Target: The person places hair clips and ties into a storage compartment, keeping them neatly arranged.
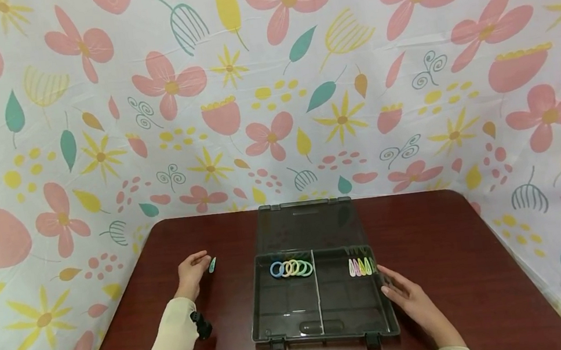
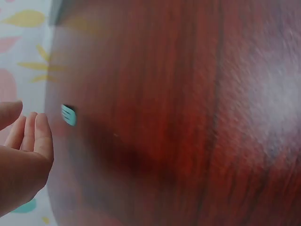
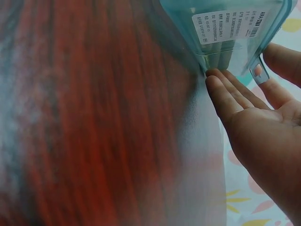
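Observation:
A teal snap hair clip [image 1: 212, 265] lies on the table just right of the left hand's fingertips [image 1: 199, 257]. In the left wrist view, a small gap separates this clip [image 2: 68, 115] from the bent fingers of the left hand [image 2: 28, 157], which holds nothing. The right hand [image 1: 411, 297] touches the right side of a smoky clear plastic case [image 1: 350, 315], thumb spread from fingers. Several coloured hair ties [image 1: 292, 269] lie in its left compartment; several hair clips [image 1: 360, 267] stand in a row in the right one. Part of the right hand [image 3: 268, 127] is cropped.
The case lid [image 1: 307, 224] is folded back towards the patterned cloth [image 1: 273, 111] behind the table. A white divider [image 1: 318, 293] splits the case, and two latches [image 1: 278, 348] stick out at its front. Dark red wood table [image 1: 435, 237] surrounds it.

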The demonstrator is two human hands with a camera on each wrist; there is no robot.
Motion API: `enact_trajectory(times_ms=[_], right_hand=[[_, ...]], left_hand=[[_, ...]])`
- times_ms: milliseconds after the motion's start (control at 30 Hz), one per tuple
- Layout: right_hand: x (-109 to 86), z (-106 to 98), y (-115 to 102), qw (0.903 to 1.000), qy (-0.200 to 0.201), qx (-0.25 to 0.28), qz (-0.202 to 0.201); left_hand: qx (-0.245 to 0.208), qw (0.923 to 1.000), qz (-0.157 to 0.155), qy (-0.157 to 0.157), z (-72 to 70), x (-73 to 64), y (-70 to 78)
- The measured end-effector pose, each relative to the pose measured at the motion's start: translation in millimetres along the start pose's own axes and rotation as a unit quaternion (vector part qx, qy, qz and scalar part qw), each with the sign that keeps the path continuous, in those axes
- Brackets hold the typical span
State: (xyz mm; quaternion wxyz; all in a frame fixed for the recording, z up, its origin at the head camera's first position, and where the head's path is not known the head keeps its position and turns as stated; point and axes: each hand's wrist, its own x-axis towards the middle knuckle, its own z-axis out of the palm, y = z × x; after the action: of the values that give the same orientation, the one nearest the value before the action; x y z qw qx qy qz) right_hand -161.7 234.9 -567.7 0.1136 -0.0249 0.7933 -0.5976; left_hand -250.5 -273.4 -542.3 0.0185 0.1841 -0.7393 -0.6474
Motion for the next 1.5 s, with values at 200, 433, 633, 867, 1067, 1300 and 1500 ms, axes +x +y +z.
enact_trajectory(times_ms=[200, 433, 633, 867, 1067, 1300, 1500], right_hand=[[-1.0, 0.2, -1.1, 1.0000, 0.000, -0.001, -0.003], [-1.9, 0.3, -1.8, 1.0000, 0.000, 0.004, 0.005], [-1.1, 1.3, -1.8, 1.0000, 0.000, 0.007, 0.000], [-0.7, 1.2, -0.8, 1.0000, 0.002, 0.008, -0.002], [-0.9, 0.3, 0.0, 1.0000, 0.002, 0.002, -0.007], [-0.9, -0.2, 0.8, 1.0000, -0.001, 0.004, -0.005], [-0.7, -0.6, 1.6, 1.0000, 0.001, 0.001, -0.007]], left_hand=[[0.030, 0.9995, -0.013, 0.002, -2.3, 1.3, -11.0], [0.062, 0.9979, -0.002, 0.017, -0.3, 8.2, -20.8], [0.094, 0.9951, 0.015, 0.029, -0.8, 10.4, -18.1], [0.134, 0.9903, -0.004, 0.036, 1.1, 18.6, -21.4], [0.149, 0.9884, -0.017, 0.023, 1.9, 17.6, -16.9], [0.123, 0.9914, -0.039, 0.021, 2.5, 16.5, -13.2], [0.060, 0.9968, -0.051, 0.015, 5.8, 13.2, -5.5]])
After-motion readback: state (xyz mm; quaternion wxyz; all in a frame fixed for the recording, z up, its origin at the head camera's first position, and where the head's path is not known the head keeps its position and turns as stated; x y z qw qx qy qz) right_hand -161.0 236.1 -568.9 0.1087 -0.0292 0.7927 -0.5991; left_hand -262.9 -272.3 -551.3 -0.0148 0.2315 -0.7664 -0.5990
